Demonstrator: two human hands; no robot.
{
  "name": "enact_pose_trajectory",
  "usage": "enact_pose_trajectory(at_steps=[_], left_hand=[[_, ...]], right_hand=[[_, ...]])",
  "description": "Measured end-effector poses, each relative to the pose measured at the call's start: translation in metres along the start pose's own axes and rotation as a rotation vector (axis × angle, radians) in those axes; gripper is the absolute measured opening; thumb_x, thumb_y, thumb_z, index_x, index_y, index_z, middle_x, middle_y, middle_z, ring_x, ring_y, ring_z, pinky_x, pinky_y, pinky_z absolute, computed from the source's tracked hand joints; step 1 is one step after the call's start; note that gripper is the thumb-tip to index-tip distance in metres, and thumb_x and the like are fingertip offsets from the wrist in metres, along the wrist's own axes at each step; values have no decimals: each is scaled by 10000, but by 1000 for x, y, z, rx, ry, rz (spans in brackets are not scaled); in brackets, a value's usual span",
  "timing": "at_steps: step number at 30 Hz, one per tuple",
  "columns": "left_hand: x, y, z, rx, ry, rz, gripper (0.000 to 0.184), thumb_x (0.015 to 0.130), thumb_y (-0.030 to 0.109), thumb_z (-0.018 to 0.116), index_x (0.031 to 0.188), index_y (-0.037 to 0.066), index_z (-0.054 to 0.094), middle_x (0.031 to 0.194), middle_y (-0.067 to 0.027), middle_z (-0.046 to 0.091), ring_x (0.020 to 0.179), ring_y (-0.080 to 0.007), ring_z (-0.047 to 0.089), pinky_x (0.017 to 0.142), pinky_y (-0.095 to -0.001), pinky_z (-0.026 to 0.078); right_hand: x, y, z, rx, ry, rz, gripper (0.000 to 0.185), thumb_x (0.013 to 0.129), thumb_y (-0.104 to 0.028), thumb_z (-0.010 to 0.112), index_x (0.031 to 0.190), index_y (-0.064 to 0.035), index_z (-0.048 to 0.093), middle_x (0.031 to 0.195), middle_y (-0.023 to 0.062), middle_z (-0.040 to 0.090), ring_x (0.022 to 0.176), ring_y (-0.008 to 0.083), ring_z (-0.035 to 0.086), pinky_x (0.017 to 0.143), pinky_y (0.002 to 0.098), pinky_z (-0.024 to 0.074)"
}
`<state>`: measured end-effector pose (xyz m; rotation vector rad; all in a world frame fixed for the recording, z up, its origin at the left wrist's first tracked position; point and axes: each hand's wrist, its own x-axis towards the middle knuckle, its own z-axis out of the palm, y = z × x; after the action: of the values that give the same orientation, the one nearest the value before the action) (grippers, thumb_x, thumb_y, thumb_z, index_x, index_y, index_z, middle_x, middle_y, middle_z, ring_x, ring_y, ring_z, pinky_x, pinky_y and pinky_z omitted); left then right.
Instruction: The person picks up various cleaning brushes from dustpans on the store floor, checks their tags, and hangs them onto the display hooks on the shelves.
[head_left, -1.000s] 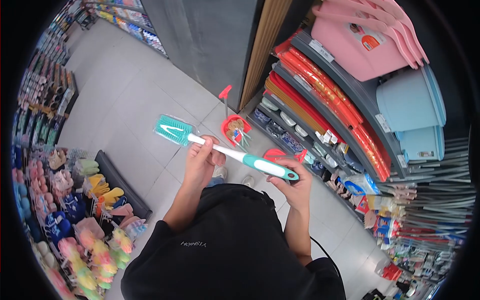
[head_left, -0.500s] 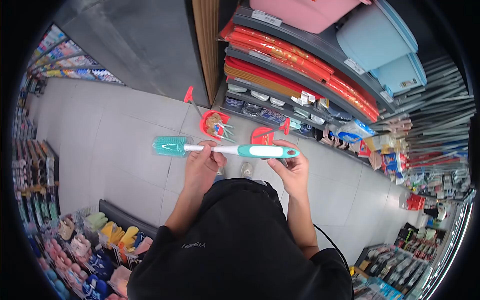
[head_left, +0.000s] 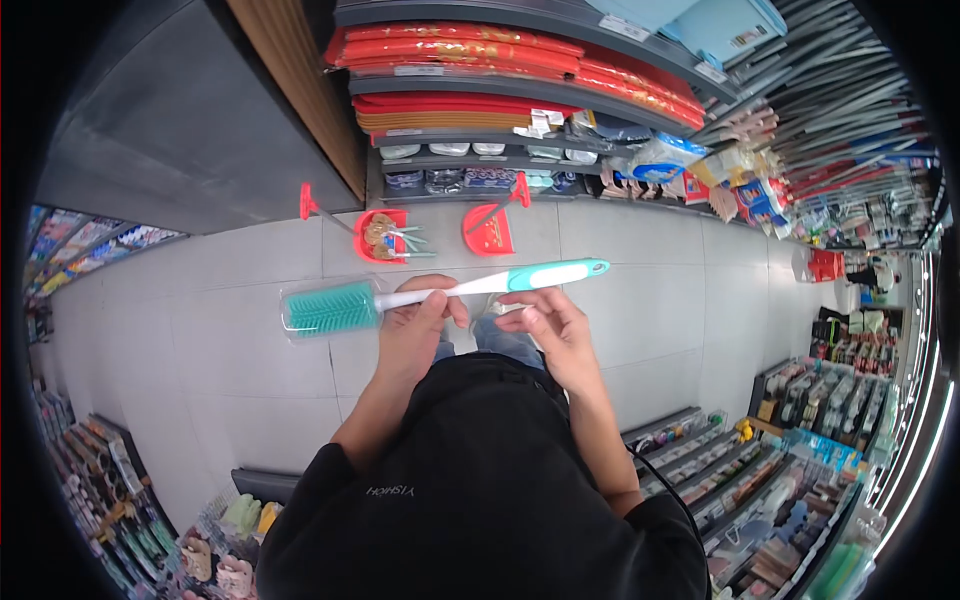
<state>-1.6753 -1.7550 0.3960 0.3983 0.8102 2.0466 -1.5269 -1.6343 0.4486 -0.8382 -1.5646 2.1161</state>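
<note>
A long-handled cleaning brush (head_left: 490,284) lies nearly level in front of me, its far handle end slightly raised. Its teal bristle head (head_left: 335,308) is on the left, inside a clear plastic cover. The handle is white with a teal grip and a hanging hole at the right tip. My left hand (head_left: 415,325) pinches the white neck just beside the head. Just below the grip, my right hand (head_left: 555,330) is off the brush, with fingers bent and thumb apart; nothing shows in it.
On the tiled floor ahead stand two red dustpans (head_left: 383,238) (head_left: 488,232) with upright handles, one holding small brushes. Beyond is a shelf with red packaged textiles (head_left: 460,50) and blue tubs (head_left: 730,30). Grey poles (head_left: 830,90) crowd the right; more racks (head_left: 740,500) stand behind me.
My right hand has let go of the handle grip and dropped just below it. The brush has tilted, its grip end up. The view has turned, showing more of the right-hand racks.
</note>
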Motion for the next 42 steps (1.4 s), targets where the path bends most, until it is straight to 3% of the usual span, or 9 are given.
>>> enact_pose_trajectory(at_steps=[6, 13, 16, 22, 26, 28, 34, 37, 42], left_hand=[[3, -15, 29, -40, -146, -89, 223, 946, 125, 518, 1126, 3, 566, 791, -111, 612, 756, -199, 592, 704, -332, 469], [14, -54, 80, -15, -213, -135, 250, 943, 139, 525, 1150, 0, 555, 806, -124, 610, 753, -205, 584, 697, -328, 470], [20, -85, 114, 37, -225, -165, 284, 940, 155, 534, 1177, -2, 544, 836, -127, 612, 757, -199, 581, 697, -321, 468], [40, -170, 191, 322, -399, -400, 340, 924, 155, 559, 1219, -9, 524, 950, -116, 612, 787, -160, 579, 731, -282, 464], [45, -232, 245, 553, -601, -629, 314, 899, 92, 588, 1192, -10, 544, 972, -83, 621, 847, -129, 584, 789, -268, 467], [45, -261, 274, 698, -700, -678, 306, 885, 69, 593, 1174, -21, 554, 979, -95, 627, 883, -149, 596, 807, -301, 482], [60, -318, 332, 936, -1026, -739, 318, 870, 89, 627, 1172, 7, 574, 988, -68, 639, 917, -127, 590, 854, -275, 458], [73, -344, 338, 1062, -1128, -757, 297, 873, 99, 627, 1151, 1, 588, 998, -81, 644, 923, -142, 594, 845, -289, 467], [109, -384, 344, 1145, -1163, -819, 285, 873, 128, 627, 1129, 7, 601, 983, -91, 657, 892, -146, 610, 805, -283, 477]], right_hand=[[-9, 7, -34, 285, 200, -165, 338, 980, -203, 449, 1141, 84, 527, 976, 189, 638, 854, 267, 653, 784, 402, 543], [-16, -10, -88, 522, 163, -197, 302, 957, -159, 494, 1133, 85, 522, 1033, 220, 626, 973, 298, 639, 861, 441, 537], [-20, -6, -135, 619, 110, -224, 301, 953, -158, 501, 1129, 85, 518, 1041, 226, 620, 1002, 309, 627, 871, 447, 536], [-40, -19, -246, 667, 265, -355, 293, 954, -160, 498, 1132, 72, 500, 1044, 231, 616, 1008, 321, 626, 846, 440, 553], [-60, -34, -330, 702, 351, -408, 283, 957, -174, 495, 1120, 57, 500, 1025, 224, 621, 968, 324, 643, 834, 436, 557], [-70, -36, -372, 711, 375, -437, 282, 960, -187, 490, 1115, 49, 504, 1014, 218, 624, 946, 327, 651, 819, 435, 561], [-99, -62, -474, 733, 522, -679, 285, 970, -216, 477, 1111, 30, 508, 967, 148, 627, 908, 287, 652, 790, 415, 550], [-107, -82, -520, 725, 701, -842, 279, 977, -222, 462, 1108, 20, 509, 921, 121, 612, 827, 254, 645, 765, 393, 537], [-125, -108, -597, 596, 1083, -1016, 282, 985, -237, 450, 1106, 11, 509, 832, 80, 558, 631, 161, 529, 602, 296, 452]])
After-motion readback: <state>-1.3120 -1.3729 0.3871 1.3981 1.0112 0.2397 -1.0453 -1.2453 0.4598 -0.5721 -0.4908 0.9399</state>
